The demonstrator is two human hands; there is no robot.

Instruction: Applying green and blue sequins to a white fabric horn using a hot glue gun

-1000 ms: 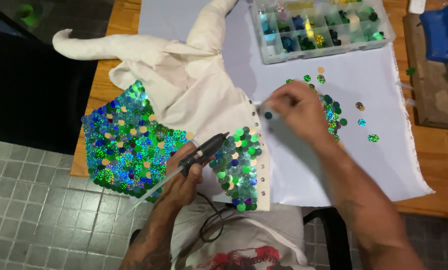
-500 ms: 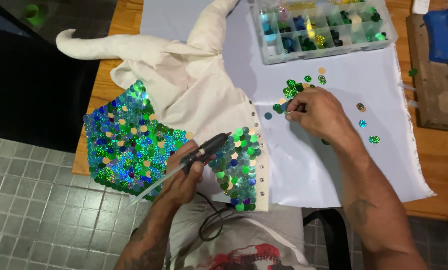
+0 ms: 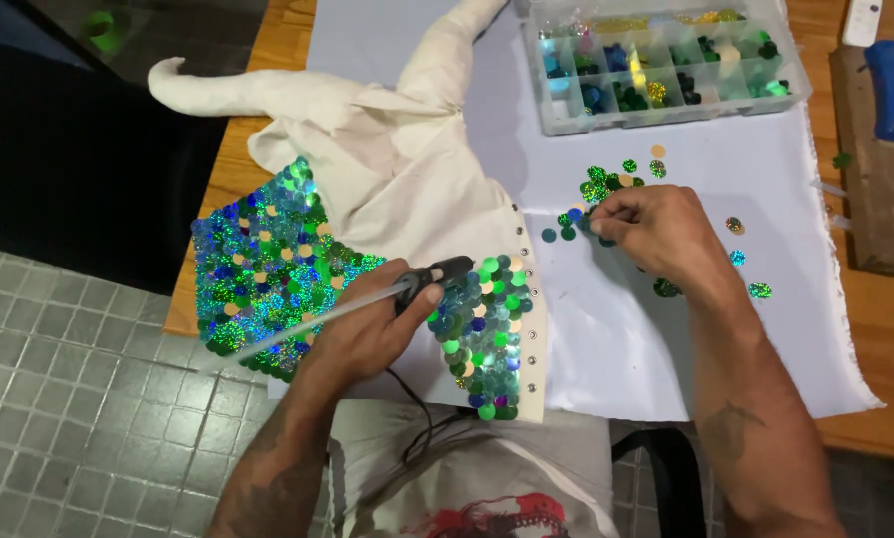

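Head view, on white sheet point(image 3: 666, 369): left hand point(image 3: 367, 329) closed round glue gun point(image 3: 422, 284) above sequinned cream garment point(image 3: 387, 199); right hand point(image 3: 656, 234) pinching among loose green sequins point(image 3: 606, 184); compartment box point(image 3: 666, 60) beyond.

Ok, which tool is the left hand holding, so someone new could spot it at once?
Start at the cream garment spread over the white sheet, half covered in green and blue sequins. At its lower edge the left hand grips a dark glue gun. It alone has a clear stick behind and a black cord hanging.
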